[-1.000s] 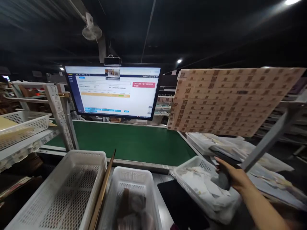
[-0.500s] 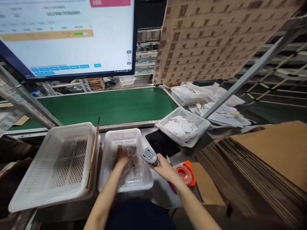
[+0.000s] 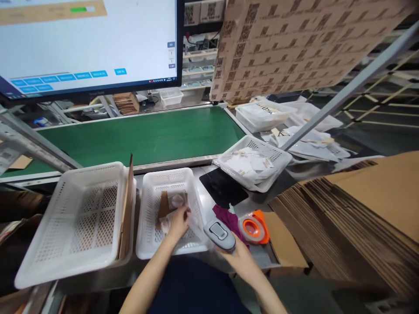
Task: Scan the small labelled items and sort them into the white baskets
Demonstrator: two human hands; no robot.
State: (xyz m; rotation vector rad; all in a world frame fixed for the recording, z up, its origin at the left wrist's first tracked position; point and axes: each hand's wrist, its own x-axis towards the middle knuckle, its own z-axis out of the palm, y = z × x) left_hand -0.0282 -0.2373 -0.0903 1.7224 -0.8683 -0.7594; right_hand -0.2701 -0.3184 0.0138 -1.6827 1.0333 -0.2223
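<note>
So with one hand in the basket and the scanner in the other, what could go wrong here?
The left hand grips a clear packet over the small basket's rim; it could snag or slip. The right hand holds the scanner close beside the tape dispenser and could knock it.

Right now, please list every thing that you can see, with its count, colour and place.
basket: 1, white, front centre
packets: several, brown and clear, inside that basket
large basket: 1, white, front left
paper basket: 1, white, right of the belt
conveyor belt: 1, green, middle
monitor: 1, lit, top left
tape dispenser: 1, orange, right of the scanner
flat cartons: a stack, brown, right
scanner: 1, grey, in the right hand
left hand: on the packets
right hand: grips the scanner
</note>
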